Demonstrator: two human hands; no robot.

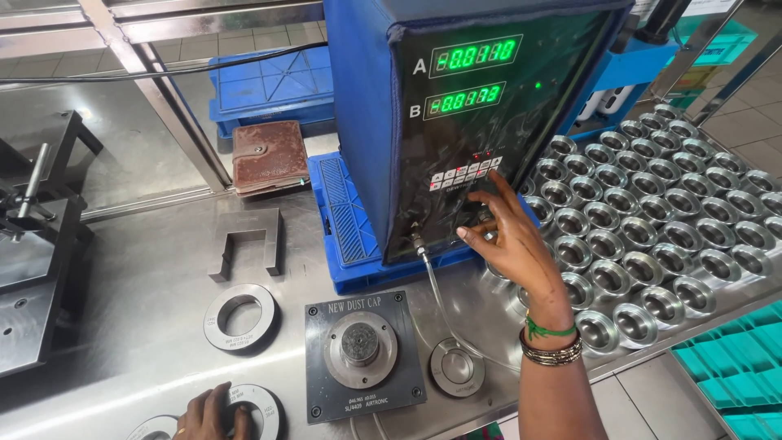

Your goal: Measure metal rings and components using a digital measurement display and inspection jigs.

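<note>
My right hand is raised in front of the dark panel of a blue-cased gauge unit. Its fingers are spread and the fingertips touch the panel just below a row of small white keys. Two green number displays glow above. My left hand rests at the bottom edge on a steel ring lying flat on the metal table. A square dark fixture plate with a round centre plug sits between my hands. A thin hose runs from the unit to a round disc.
Several rows of shiny metal cups fill the table's right side. Another steel ring, a U-shaped block and a brown wallet lie to the left. Blue trays stand behind, a dark machine at far left, teal crates lower right.
</note>
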